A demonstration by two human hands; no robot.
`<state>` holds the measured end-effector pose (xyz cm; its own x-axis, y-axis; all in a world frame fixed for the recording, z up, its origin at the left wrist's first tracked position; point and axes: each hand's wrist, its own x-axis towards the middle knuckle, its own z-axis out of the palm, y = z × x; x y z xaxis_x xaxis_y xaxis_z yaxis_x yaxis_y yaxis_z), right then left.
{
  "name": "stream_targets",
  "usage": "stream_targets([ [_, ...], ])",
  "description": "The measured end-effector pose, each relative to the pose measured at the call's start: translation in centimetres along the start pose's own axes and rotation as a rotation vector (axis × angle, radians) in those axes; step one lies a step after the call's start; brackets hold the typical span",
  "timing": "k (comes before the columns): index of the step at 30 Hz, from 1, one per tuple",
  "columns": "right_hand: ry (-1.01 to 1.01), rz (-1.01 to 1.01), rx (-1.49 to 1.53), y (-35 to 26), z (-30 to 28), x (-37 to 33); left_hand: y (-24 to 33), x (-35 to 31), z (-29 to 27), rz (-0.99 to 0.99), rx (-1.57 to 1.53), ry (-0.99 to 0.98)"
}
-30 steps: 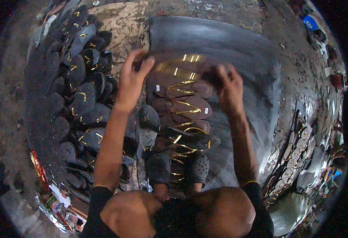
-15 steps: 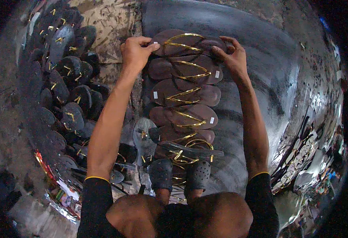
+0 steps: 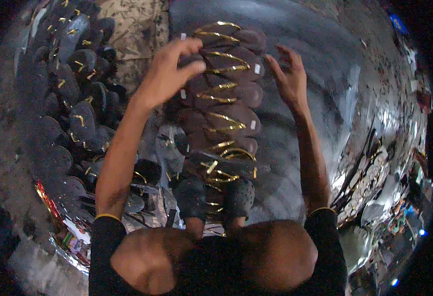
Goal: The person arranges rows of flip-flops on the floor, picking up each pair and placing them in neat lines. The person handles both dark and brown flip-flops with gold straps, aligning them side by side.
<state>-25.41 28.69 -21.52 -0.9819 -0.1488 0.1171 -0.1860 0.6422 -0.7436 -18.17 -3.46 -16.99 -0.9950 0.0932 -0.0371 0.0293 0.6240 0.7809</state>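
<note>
Brown, smooth-looking soles are seen in the head view: sandals (image 3: 226,61) with shiny gold straps (image 3: 219,98), laid crosswise in a column on a dark sheet (image 3: 285,148) ahead of the feet. By their look, the sandals are judged to be light, with soles that will flex yet keep their shape, and not fragile. The straps look thin, pliant and perhaps slippery, so each sandal is best taken by its two ends, toe and heel, with the straps left unpulled. Because neighbouring edges lie close together, a sandal could be nudged askew by a careless grip.

The left hand (image 3: 169,71) is held at the left ends of the upper sandals, its thumb and fingers parted; whether a sole is touched cannot be told. The right hand (image 3: 290,74) is spread just beyond the right ends, with nothing held.

Some left ends are covered by the left hand, and part of the column's near end is hidden by a dark sole (image 3: 234,166) lying across it and by perforated clogs (image 3: 239,197). Overlapping dark sandals (image 3: 82,121) are piled at the left, hard to separate by eye. Clutter (image 3: 367,197) toward the right rim is bent and blurred.
</note>
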Motion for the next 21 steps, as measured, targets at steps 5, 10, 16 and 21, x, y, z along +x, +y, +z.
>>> stream_targets([
  [5, -0.033, 0.442, 0.249, -0.8, -6.7, -14.7, 6.9, -16.4, 2.9, -0.014, 0.035, -0.404],
  [10, 0.21, 0.439, 0.331, -4.1, -9.1, -17.2, 7.7, -18.4, 3.5, -0.274, 0.036, -0.378],
  [16, -0.19, 0.264, 0.566, -10.6, -6.4, -18.1, 13.6, -18.3, 2.8, -0.627, -1.034, 0.017],
  [21, -0.425, 0.412, 1.081, -17.4, -4.7, -16.7, 17.6, -18.2, 2.1, -0.54, -1.152, 0.127],
])
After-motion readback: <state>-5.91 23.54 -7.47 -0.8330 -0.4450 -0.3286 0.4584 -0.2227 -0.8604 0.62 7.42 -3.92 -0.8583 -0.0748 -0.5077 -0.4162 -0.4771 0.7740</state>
